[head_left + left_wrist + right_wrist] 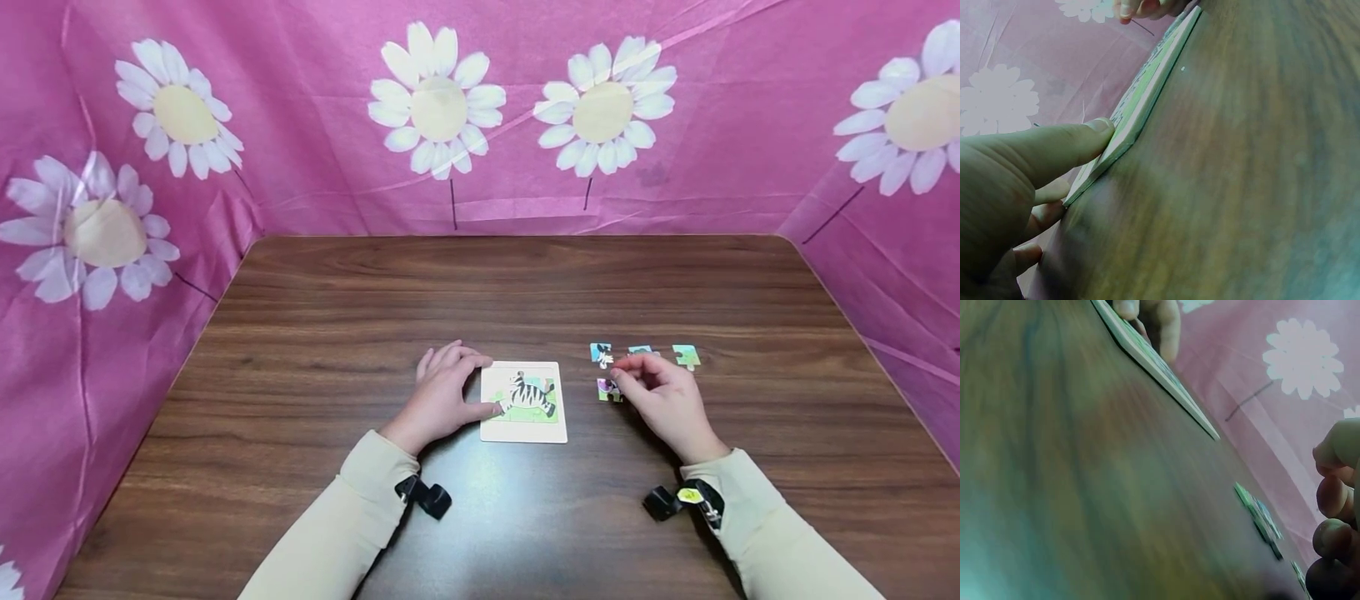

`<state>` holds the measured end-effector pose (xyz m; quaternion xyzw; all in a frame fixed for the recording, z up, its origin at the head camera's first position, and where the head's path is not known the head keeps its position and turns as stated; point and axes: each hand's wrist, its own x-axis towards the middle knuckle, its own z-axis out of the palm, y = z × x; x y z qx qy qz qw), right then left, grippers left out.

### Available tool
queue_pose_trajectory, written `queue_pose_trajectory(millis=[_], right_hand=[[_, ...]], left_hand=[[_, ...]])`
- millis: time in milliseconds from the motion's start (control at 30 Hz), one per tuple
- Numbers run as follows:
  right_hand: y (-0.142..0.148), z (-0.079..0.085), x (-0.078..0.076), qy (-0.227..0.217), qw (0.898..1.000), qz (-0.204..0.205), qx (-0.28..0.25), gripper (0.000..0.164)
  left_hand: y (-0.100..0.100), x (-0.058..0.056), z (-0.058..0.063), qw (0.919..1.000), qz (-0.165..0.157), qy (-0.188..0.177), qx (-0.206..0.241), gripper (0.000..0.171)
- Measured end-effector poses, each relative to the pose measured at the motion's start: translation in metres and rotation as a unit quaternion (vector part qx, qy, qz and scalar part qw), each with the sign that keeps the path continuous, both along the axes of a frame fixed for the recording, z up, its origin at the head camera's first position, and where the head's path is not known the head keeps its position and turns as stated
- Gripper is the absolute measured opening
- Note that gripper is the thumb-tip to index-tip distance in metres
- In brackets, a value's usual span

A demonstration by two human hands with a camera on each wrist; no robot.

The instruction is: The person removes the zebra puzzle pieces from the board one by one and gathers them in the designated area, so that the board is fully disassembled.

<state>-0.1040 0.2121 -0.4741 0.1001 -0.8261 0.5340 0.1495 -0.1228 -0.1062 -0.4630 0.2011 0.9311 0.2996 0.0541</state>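
A square puzzle board [522,432] with a pale frame and a zebra picture lies flat on the wooden table. My left hand [442,396] holds it at its left side, the thumb [1079,145] on its face and the index finger at the far corner. To the right lie loose puzzle pieces: a blue one with black and white [601,354], a green and purple one [606,390], and a blue-green one [686,357]. Another piece [640,349] is partly hidden behind my right hand [663,400]. That hand hovers over them, fingers loosely bent, with nothing visible between them.
Brown wood-grain table [300,317] spreads around the board and pieces. Pink cloth [300,125] with large white daisies hangs behind and along both sides. Each wrist carries a black strap with a small camera [433,502].
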Motion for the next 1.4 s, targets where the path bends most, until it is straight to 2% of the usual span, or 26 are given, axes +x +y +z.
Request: queue_pose_trajectory(millis=[233, 333, 467, 600, 800, 1100, 1267, 1400], right_hand=[[-0.02, 0.002, -0.006, 0.055, 0.996, 0.009, 0.063, 0.016], [-0.028, 0.004, -0.01, 0.065, 0.995, 0.015, 0.071, 0.018], [-0.04, 0.003, -0.015, 0.073, 0.994, 0.036, 0.076, 0.017], [-0.053, 0.004, -0.021, 0.082, 0.988, 0.069, 0.109, 0.013], [-0.064, 0.01, -0.026, 0.035, 0.973, 0.13, 0.185, 0.005], [-0.077, 0.017, -0.034, -0.004, 0.949, 0.171, 0.265, 0.02], [-0.082, 0.019, -0.036, -0.042, 0.939, 0.188, 0.284, 0.029], [-0.084, 0.02, -0.037, -0.062, 0.936, 0.194, 0.288, 0.033]], left_hand=[[-0.003, 0.001, 0.001, 1.0, 0.005, 0.0, -0.007, 0.073], [-0.003, 0.0, 0.001, 0.9999, -0.001, 0.001, -0.01, 0.074], [-0.002, -0.002, -0.001, 1.0, -0.006, 0.003, -0.007, 0.071], [-0.001, -0.002, -0.001, 1.0, -0.002, 0.003, -0.004, 0.067], [0.001, -0.002, 0.0, 1.0, 0.002, 0.0, 0.0, 0.063], [0.003, -0.004, 0.001, 1.0, -0.002, 0.002, 0.0, 0.063], [0.002, -0.005, 0.0, 1.0, -0.002, 0.001, -0.001, 0.062], [0.002, -0.005, 0.001, 1.0, -0.001, -0.001, 0.0, 0.062]])
